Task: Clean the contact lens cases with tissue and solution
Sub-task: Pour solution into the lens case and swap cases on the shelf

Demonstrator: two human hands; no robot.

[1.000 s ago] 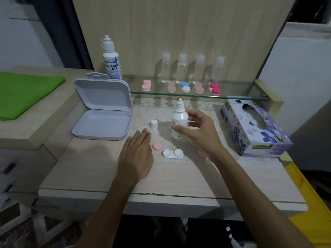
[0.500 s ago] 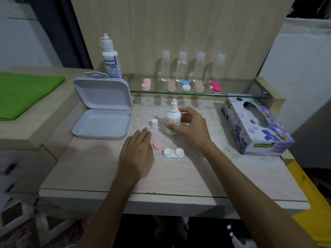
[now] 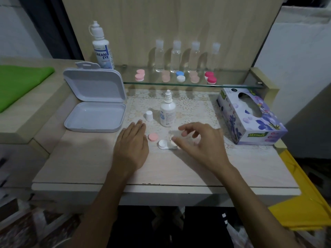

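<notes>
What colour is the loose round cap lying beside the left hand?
Pink: the loose cap, seen in the head view, lies on the table beside the left hand.

Pale wood-grain laminate desk (image 3: 89, 163), front edge chipped near the middle. Cream lace mat (image 3: 195, 104) laid on its rear half. Upright light-wood back panel (image 3: 179, 24) rises behind the desk. Clear glass shelf (image 3: 232, 81) spans the panel's foot above the desk. Lower beige side cabinet (image 3: 26, 122) adjoins on the left, carrying a folded bright green cloth (image 3: 19, 85). White wall (image 3: 295, 59) at right; dark vertical strip (image 3: 48, 27) between the left wall and the panel. Yellow plastic container (image 3: 304, 203) at lower right. Patterned brown-and-white floor (image 3: 26, 224) at lower left. Lighting dim, even.
</notes>
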